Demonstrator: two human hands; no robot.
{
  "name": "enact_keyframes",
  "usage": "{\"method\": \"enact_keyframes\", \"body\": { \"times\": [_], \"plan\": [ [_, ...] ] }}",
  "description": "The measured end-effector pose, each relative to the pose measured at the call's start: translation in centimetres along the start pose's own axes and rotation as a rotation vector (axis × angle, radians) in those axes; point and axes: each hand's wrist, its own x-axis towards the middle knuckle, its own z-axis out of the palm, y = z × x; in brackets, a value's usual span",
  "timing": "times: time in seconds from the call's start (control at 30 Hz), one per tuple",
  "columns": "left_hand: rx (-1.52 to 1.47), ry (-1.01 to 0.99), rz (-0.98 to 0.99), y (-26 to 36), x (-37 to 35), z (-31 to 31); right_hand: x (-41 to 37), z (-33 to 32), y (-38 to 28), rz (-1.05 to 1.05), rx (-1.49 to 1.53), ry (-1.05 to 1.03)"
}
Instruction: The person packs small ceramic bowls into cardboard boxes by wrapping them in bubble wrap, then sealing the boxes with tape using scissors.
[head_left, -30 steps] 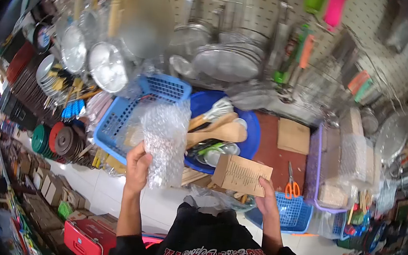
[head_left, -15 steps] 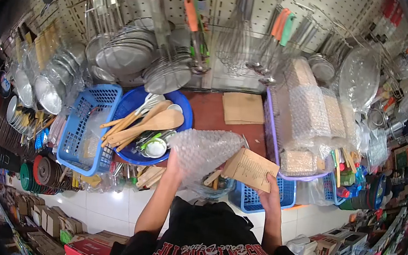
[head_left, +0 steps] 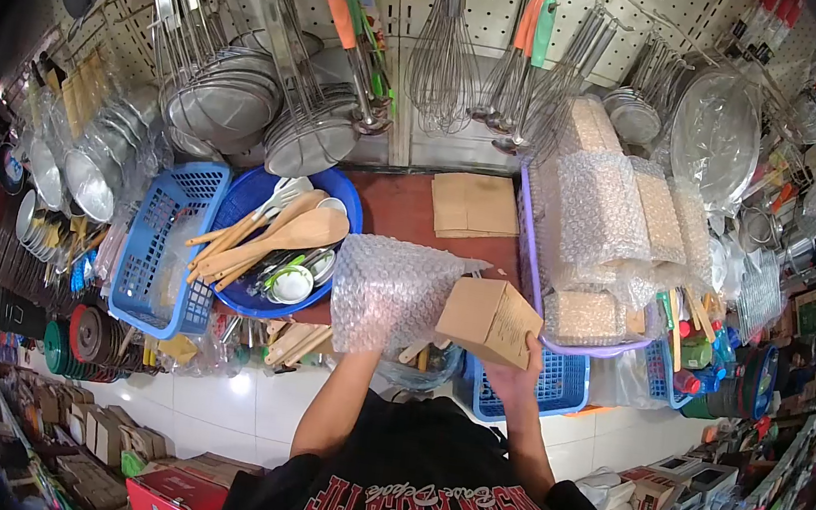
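Observation:
A clear bubble wrap sheet [head_left: 400,279] is spread over my left hand [head_left: 369,319], whose fingers show only faintly through the plastic. The small brown cardboard box [head_left: 489,321] is in my right hand [head_left: 514,368], gripped at its lower right corner. The box is tilted beside the right edge of the wrap, above the front edge of the red-brown counter [head_left: 395,211]. A flat piece of brown cardboard [head_left: 475,206] lies on the counter behind them.
A blue basin [head_left: 346,194] with wooden spatulas stands left of the wrap, beside a blue basket [head_left: 130,264]. On the right, a purple basket [head_left: 529,231] holds bubble-wrapped boxes [head_left: 606,212]. Strainers [head_left: 221,108] and whisks [head_left: 443,73] hang behind.
The bubble wrap has spread out flatter and lies more upright over my left hand. In my right hand, the box has turned and moved slightly left. The view has shifted a little.

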Motion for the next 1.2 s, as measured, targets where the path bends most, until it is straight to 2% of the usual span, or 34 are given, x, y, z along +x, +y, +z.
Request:
{"method": "enact_keyframes", "body": {
  "times": [0.1, 0.17, 0.27, 0.37, 0.47, 0.57, 0.6, 0.7, 0.8, 0.9, 1.0, 1.1, 1.2],
  "plan": [
    [0.426, 0.016, 0.122, -1.2, 0.7, 0.2, 1.3, -0.6, 0.7, 0.016, 0.049, -0.052],
    [0.570, 0.012, 0.147, -1.8, 0.9, 0.4, 1.5, -0.2, 0.7, -0.002, 0.041, -0.044],
    [0.464, 0.000, 0.083, -2.5, 1.0, 0.9, 1.5, 0.3, 0.1, -0.022, 0.008, -0.046],
    [-1.158, 0.004, -0.262, 0.3, 0.7, 1.0, 1.8, -0.7, -0.1, -0.067, -0.054, -0.040],
    [-1.182, 0.013, -0.488, 0.5, 0.7, 1.3, 2.2, -1.2, -0.1, -0.121, -0.120, -0.054],
    [-1.377, -0.170, -0.530, -6.1, 0.7, 0.3, 2.7, -1.9, 0.1, -0.133, -0.136, -0.042],
    [-1.274, -0.006, -0.627, -4.2, 0.5, 1.0, 3.0, -2.3, 0.3, -0.130, -0.134, -0.032],
    [-1.167, 0.123, -0.717, -3.3, 0.6, 1.5, 3.4, -3.0, 0.9, -0.107, -0.141, -0.011],
    [-1.150, 0.143, -0.771, -5.0, 1.5, 1.2, 3.5, -3.6, 1.3, -0.074, -0.175, -0.012],
    [-1.059, 0.065, -0.766, -6.8, 2.1, 0.6, 3.6, -4.3, 1.9, -0.067, -0.193, 0.026],
    [-0.742, 0.156, -0.793, -4.9, 2.1, 1.4, 3.8, -5.3, 2.1, -0.066, -0.212, 0.029],
    [-0.409, 0.028, -0.767, -3.1, 2.4, 0.5, 3.8, -5.7, 1.9, -0.058, -0.210, 0.018],
    [0.089, -0.070, -0.782, -1.6, 3.1, -0.4, 3.6, -6.0, 1.7, -0.032, -0.239, 0.044]
  ]
}}
